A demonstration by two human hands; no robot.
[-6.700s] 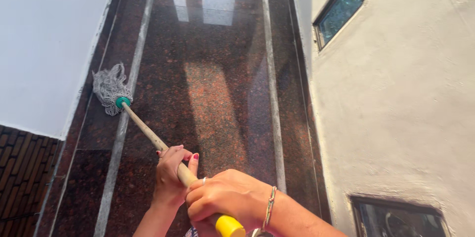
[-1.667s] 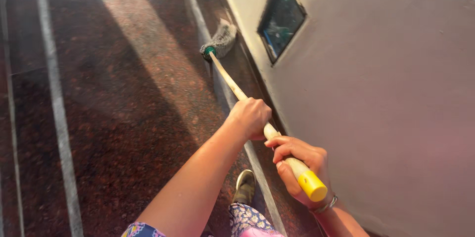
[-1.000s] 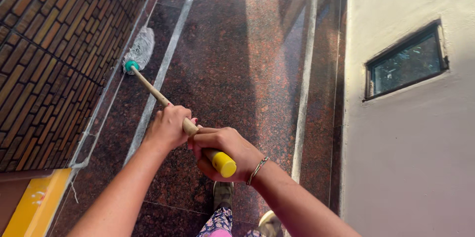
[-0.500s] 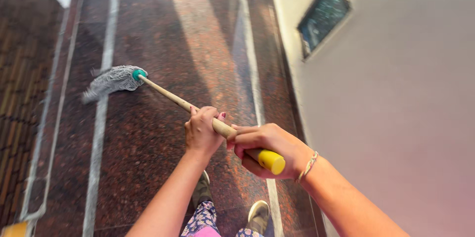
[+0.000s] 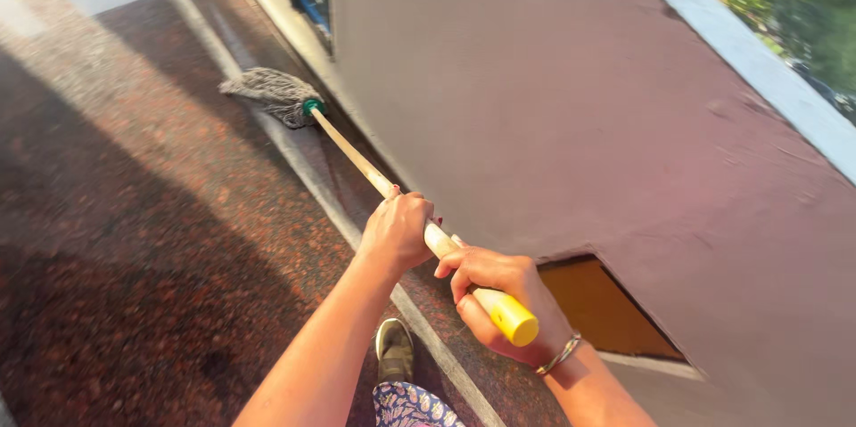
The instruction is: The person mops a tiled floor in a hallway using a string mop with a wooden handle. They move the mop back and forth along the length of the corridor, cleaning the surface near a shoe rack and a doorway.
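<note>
Left hand point(image 5: 399, 233) wrapped fully round the pale wooden mop handle point(image 5: 357, 158), fingers closed over the top, painted nails showing at the thumb side. Right hand point(image 5: 499, 302) just behind it, fingers curled under and round the handle's end, beside the smooth yellow cap point(image 5: 515, 324); thin beaded bracelet point(image 5: 560, 356) at that wrist. Round, straight shaft runs up and left to a green collar point(image 5: 312, 107), then a grey stringy mop head point(image 5: 270, 92) lying flat on the floor point(image 5: 134, 240), close by the foot of the wall. Floor polished, speckled red-brown stone, with a pale grey strip point(image 5: 312, 186) running along it. Wall point(image 5: 553, 106) matte, rough plaster. One shoe point(image 5: 393, 351) below the arms.
</note>
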